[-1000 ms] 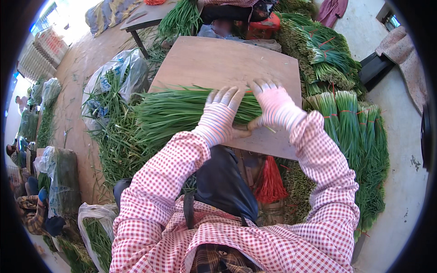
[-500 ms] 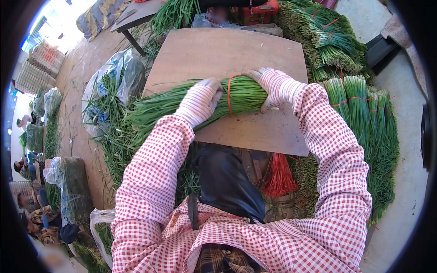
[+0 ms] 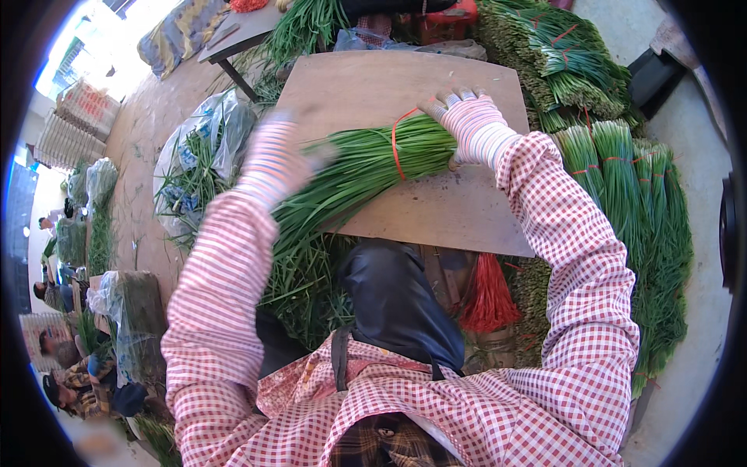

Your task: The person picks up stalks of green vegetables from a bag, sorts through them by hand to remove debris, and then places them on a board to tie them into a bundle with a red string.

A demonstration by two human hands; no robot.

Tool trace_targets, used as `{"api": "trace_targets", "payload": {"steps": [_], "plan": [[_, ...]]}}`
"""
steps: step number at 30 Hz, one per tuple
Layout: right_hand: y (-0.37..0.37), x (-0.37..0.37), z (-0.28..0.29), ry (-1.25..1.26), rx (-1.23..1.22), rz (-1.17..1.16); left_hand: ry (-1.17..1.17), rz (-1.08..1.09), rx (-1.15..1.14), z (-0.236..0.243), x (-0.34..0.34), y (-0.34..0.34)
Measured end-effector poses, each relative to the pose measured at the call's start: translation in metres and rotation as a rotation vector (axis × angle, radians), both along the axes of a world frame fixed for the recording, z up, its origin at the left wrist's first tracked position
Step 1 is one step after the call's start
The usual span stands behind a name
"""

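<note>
A bundle of green garlic chives [image 3: 424,148], tied with an orange-red band [image 3: 395,146], lies across a brown board [image 3: 405,86] in front of me. My right hand [image 3: 471,128], in a striped glove, grips its trimmed right end, fingers over the far side and thumb at the near side. At the leafy left end, my left hand [image 3: 276,156] is raised and blurred by motion. Its thumb stands apart from the fingers, and it seems to hold nothing. Loose leaf tips hang over the board's near left edge, toward my lap.
Tied chive bundles [image 3: 622,167] stand to the right, with more stacked [image 3: 568,66] at the far right. Red ties [image 3: 486,300] hang below the board. A clear plastic bag [image 3: 206,128] with leaf scraps lies left. Other people [image 3: 78,381] sit at the far left.
My left hand has let go of the bundle's middle and moved left and up, off the leaves. The leaf end has swung nearer to me. My right hand keeps its hold.
</note>
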State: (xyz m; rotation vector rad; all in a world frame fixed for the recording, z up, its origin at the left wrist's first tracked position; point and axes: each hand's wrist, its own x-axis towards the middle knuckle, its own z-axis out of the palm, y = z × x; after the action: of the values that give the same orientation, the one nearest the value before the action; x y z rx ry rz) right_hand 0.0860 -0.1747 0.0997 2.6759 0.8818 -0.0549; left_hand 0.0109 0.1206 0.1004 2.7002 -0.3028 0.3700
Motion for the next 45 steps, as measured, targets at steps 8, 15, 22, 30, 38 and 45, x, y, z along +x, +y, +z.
{"api": "trace_targets", "payload": {"steps": [8,15,22,30,38,45], "plan": [[-0.033,-0.090,-0.048,0.183,1.116,-0.069,0.407,-0.086,0.237,-0.040,0.029,-0.080],[0.030,-0.080,-0.124,0.078,1.343,-0.180,0.573,-0.223,-0.076,-0.082,0.081,-0.052],[0.068,-0.065,-0.132,0.004,1.188,-0.328,0.574,-0.190,-0.010,-0.113,0.092,-0.041],[0.048,-0.051,-0.102,0.031,0.873,-0.128,0.538,-0.138,0.196,-0.069,0.070,-0.063],[0.010,-0.047,-0.119,-0.039,0.934,-0.103,0.542,-0.050,0.275,-0.047,0.046,-0.089],[0.025,-0.067,-0.111,-0.007,1.197,-0.189,0.520,0.030,0.341,-0.044,0.037,-0.100]]}}
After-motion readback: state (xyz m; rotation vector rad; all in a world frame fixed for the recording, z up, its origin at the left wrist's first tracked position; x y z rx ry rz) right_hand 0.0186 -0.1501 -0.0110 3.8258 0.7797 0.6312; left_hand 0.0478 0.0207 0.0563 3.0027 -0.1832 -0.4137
